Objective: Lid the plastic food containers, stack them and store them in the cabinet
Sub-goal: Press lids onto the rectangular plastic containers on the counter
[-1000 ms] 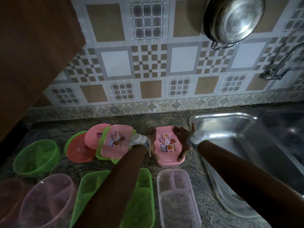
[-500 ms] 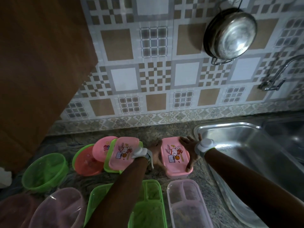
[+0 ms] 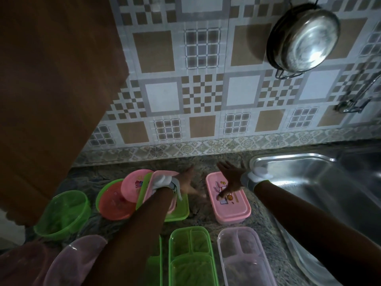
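So the pink container sits lidded on the counter beside the sink. Both hands hover over it, left hand and right hand, fingers spread, gripping nothing. Looks like lidding's underway; next I'd guess a lid for the clear divided box.

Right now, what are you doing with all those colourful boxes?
A person is putting lids on plastic food boxes on a kitchen counter beside the sink. The pink box has its bunny lid on. Both hands are open, the left hand beside it and the right hand over its far end. The green tray and the clear tray have no lids yet.
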Motion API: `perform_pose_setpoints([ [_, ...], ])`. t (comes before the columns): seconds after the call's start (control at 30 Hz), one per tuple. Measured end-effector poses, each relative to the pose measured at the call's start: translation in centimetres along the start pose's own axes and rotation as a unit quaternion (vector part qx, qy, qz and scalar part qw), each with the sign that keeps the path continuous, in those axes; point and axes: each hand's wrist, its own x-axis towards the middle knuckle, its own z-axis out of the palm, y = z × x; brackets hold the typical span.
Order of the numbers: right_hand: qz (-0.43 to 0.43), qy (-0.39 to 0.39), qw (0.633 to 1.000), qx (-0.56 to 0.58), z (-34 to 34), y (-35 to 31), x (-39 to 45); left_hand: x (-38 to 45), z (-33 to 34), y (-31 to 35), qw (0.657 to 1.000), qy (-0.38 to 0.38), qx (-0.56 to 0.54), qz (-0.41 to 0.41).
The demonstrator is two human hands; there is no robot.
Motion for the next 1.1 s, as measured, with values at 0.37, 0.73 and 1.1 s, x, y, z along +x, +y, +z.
perform_pose_setpoints([
  [0.37,-0.058,0.08,0.995,0.001,3.4,-14.0,4.3,-2.5,-4.3,-10.6,0.986,0.119,0.014,-0.114],
  [0.73,-0.027,0.088,0.995,0.021,6.0,-17.6,6.3,-2.5,-2.5,-14.2,0.977,0.156,-0.015,-0.144],
  [1.1,-0.054,0.112,0.992,0.036,5.8,-17.0,6.3,-1.6,-2.9,-14.0,0.981,0.121,-0.032,-0.152],
])
